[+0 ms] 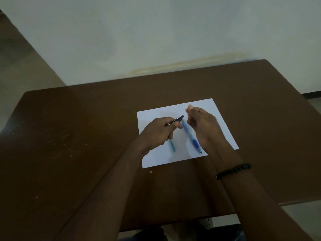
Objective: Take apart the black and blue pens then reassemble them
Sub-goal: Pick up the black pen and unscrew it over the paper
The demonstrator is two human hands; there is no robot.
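My left hand [160, 132] is closed around the black pen [178, 119], whose dark end sticks out past my thumb toward the right. A thin teal piece [172, 146] shows below that hand, over the paper; I cannot tell whether it is held or lying there. The blue pen [190, 134] lies whole on the white sheet of paper [215, 110], running from upper left to lower right, tip toward me. My right hand [201, 125] hovers just right of the black pen's end, fingers loosely curled, with nothing visible in it.
The paper lies on a brown table [78, 145] whose far edge meets a pale wall. A black bead bracelet [233, 170] circles my right wrist. The table's near edge runs just below my forearms.
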